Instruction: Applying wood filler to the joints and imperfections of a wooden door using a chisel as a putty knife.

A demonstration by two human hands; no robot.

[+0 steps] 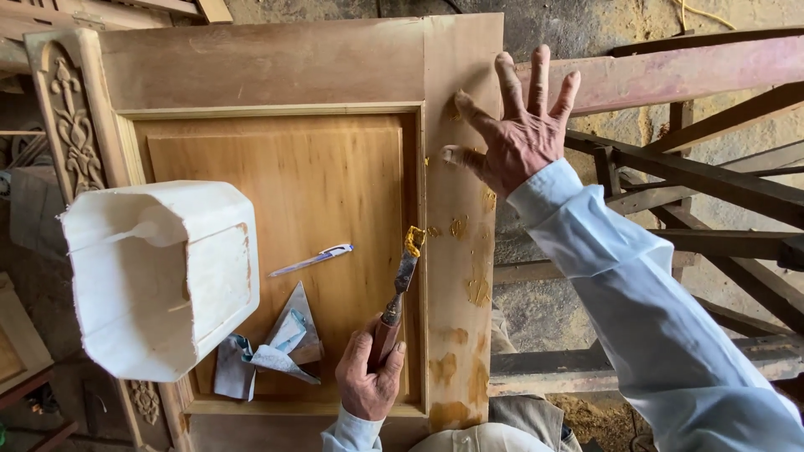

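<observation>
Risk: the filler blob on the putty knife (405,269) may drop onto the door panel (318,201) if the blade tilts. Left hand (369,377) — grip closed round the knife handle, beside the door stile (459,251); right hand (517,138) — fingers spread open, touching the stile's upper part.
</observation>
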